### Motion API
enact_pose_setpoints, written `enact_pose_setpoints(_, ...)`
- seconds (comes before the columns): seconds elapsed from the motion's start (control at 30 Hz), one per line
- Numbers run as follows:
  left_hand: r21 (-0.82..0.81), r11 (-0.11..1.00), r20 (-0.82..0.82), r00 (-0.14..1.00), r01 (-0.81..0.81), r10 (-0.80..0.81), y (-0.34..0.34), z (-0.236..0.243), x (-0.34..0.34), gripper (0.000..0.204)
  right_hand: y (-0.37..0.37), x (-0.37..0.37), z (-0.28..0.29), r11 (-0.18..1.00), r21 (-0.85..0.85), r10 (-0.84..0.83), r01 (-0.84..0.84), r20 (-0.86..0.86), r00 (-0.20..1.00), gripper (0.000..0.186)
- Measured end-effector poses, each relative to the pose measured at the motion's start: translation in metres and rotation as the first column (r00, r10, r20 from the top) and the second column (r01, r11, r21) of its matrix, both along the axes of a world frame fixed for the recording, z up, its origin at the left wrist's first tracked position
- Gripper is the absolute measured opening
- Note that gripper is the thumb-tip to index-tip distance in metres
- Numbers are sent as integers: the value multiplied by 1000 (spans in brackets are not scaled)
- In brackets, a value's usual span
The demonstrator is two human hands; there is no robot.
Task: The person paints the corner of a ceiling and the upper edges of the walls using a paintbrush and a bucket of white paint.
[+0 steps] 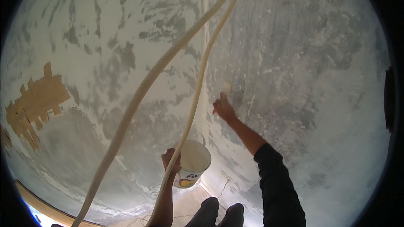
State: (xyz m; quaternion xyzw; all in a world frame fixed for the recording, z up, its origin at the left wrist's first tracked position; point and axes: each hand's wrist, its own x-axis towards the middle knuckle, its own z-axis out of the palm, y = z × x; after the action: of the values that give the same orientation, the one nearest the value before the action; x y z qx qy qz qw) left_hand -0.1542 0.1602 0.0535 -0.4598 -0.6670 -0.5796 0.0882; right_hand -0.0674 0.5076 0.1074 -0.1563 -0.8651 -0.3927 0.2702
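My right hand (225,108) reaches up to the wall just right of the corner, its fingers closed round what looks like a paintbrush (227,87). The brush's pale head is blurred against the grey, patchy surface, and a small reddish bit shows below the fingers. Lower down, my left hand (171,159) is closed on the left side of a paint bucket (198,169), partly behind a hanging hose. The bucket is white with a coloured print, tilts a little, and shows a pale inside; how full it is I cannot tell.
Two long beige hoses (143,86) run from the top down to the lower left, crossing in front of the left wall (97,143). Brown tape or paper (40,98) covers a patch there. Below are my legs (206,212), the floor (191,199) and a thin cable (223,188).
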Motion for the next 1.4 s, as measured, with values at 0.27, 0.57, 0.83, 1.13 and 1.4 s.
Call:
enact_pose_setpoints(0.27,0,997,-229,971,-77,75,-6,-37,-19,26,-59,-18,-67,625,-726,135,-287,-261,956,8)
enact_pose_setpoints(0.57,187,977,-142,987,107,-81,8,-33,-11,16,-24,12,121,697,-604,62,-386,-485,872,10)
enact_pose_setpoints(0.83,224,951,19,975,211,-221,3,-29,-10,24,-33,-2,127,982,63,187,-176,-335,923,10)
enact_pose_setpoints(1.13,131,987,10,996,92,-94,-10,-43,-23,23,-35,-16,-110,951,-307,25,-32,-29,999,15)
enact_pose_setpoints(1.4,19,998,-25,998,63,-62,-18,-50,-26,19,-40,-14,-177,694,-715,10,-88,-112,994,10)
